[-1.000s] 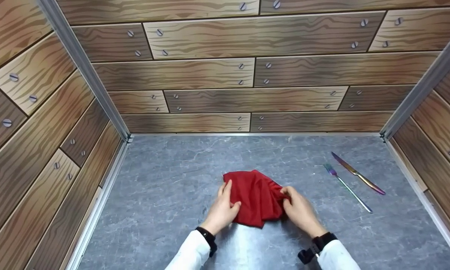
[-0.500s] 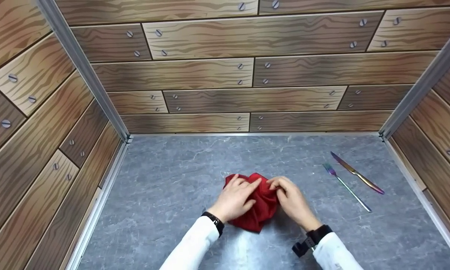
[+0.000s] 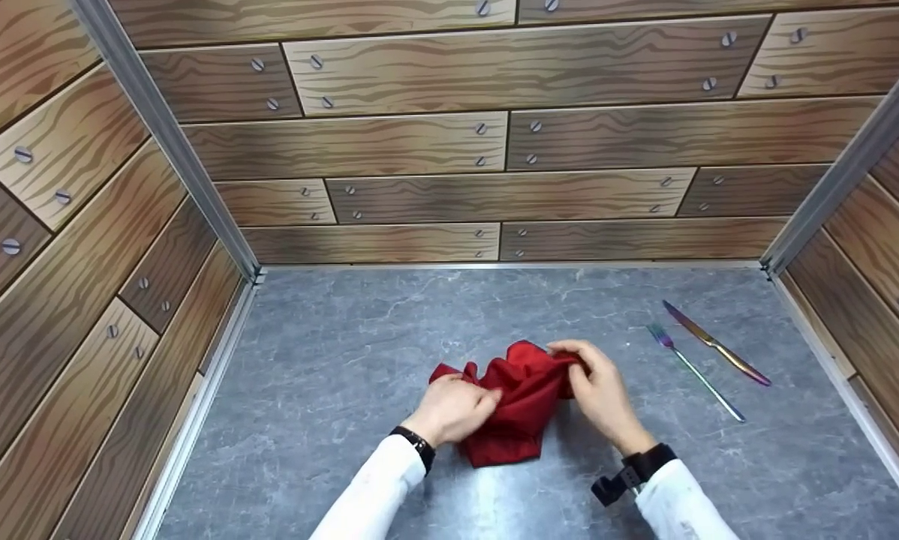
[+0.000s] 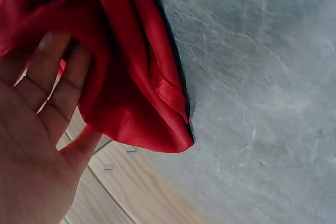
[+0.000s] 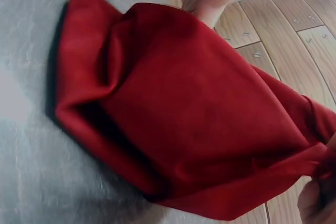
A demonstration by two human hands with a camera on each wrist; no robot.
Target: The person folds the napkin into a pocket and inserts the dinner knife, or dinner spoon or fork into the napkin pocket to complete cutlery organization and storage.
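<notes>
A crumpled red cloth (image 3: 523, 394) lies in loose folds between both hands on the grey surface, partly lifted. My left hand (image 3: 453, 409) grips its left side, knuckles up. In the left wrist view the fingers of the left hand (image 4: 42, 145) reach in among folds of the cloth (image 4: 131, 87), which hide some fingertips. On the other side my right hand (image 3: 599, 390) pinches a gathered edge between thumb and fingers. The right wrist view shows the cloth (image 5: 178, 87) stretched toward the right hand (image 5: 317, 200), cut off by the frame's edge.
To the right lie an iridescent fork (image 3: 696, 373) and an iridescent knife (image 3: 716, 345), side by side and slanted. Wood-patterned walls (image 3: 494, 142) with metal edging enclose the grey surface (image 3: 329, 337) at the back and both sides.
The left hand went from the cloth's left edge to lying flat across it, then back left, now gripping. The right hand shifted slightly up, then right. The cloth is bunched and partly raised.
</notes>
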